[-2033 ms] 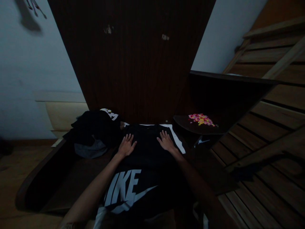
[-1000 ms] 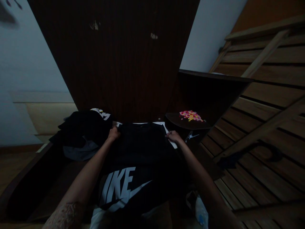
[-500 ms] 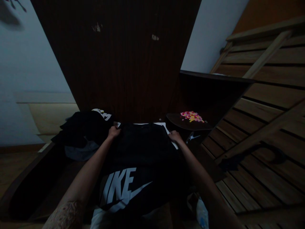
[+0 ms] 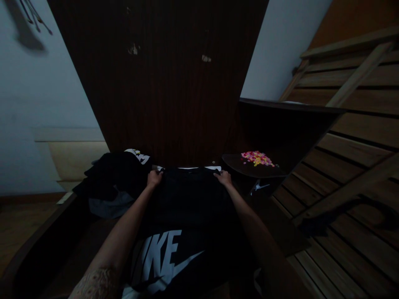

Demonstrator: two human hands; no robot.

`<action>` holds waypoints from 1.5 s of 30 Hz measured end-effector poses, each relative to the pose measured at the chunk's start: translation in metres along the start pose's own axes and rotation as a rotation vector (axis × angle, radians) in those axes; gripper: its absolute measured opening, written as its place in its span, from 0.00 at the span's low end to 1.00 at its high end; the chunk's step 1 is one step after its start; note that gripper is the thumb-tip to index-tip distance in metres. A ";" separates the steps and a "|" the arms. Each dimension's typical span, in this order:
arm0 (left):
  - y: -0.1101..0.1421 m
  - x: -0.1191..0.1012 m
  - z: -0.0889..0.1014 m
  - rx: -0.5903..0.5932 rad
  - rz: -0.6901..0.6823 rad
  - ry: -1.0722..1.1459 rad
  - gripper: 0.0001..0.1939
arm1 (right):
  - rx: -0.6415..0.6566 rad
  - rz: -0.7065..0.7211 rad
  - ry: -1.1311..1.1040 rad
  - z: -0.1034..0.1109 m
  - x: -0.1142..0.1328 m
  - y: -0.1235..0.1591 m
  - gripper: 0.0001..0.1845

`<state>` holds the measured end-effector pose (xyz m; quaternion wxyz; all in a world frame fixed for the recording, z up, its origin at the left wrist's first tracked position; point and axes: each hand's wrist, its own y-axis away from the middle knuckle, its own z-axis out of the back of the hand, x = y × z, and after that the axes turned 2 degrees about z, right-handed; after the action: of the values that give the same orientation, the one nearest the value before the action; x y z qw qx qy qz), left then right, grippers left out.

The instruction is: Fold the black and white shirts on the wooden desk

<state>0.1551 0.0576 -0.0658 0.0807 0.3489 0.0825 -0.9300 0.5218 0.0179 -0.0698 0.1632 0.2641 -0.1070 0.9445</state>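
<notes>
A black T-shirt [image 4: 190, 203] with large pale lettering and a swoosh lies spread before me, its neck end away from me. My left hand [image 4: 154, 178] is closed on the shirt's far left shoulder. At the far right shoulder, my right hand [image 4: 223, 177] pinches the cloth. A strip of white material [image 4: 215, 167] shows beyond the shirt's top edge, between the hands. The lower hem is in shadow, and part of the right side is hidden by my right forearm.
A heap of dark clothes [image 4: 115, 178] lies to the left, on a dark piece of furniture. Small pink, red and yellow pieces [image 4: 257, 158] sit on a rounded shelf [image 4: 232, 162] at right. Behind stands a dark wooden panel [image 4: 174, 104]; a slatted wooden frame [image 4: 358, 153] leans at far right.
My right hand has shifted inward onto the shirt's shoulder, and less white material shows beside it. My left hand keeps its hold. The whole view has shifted slightly.
</notes>
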 end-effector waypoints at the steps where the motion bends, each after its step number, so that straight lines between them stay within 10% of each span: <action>1: 0.000 -0.001 0.001 0.007 0.024 0.000 0.10 | -0.006 -0.005 -0.008 0.000 0.001 -0.001 0.10; 18: 0.018 -0.043 0.030 0.019 0.012 0.117 0.11 | -0.082 0.160 -0.101 0.037 0.048 0.009 0.13; 29: 0.070 -0.101 0.034 0.042 -0.309 0.171 0.12 | 0.205 0.301 -0.399 0.037 0.138 0.078 0.20; 45: 0.098 -0.110 0.024 0.109 -0.423 0.316 0.12 | 0.400 0.180 -0.849 0.031 0.147 0.094 0.13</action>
<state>0.2422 -0.0323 0.0159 -0.1482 0.4687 0.1151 -0.8632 0.3830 -0.0409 0.0240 -0.0314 0.6426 -0.0026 0.7656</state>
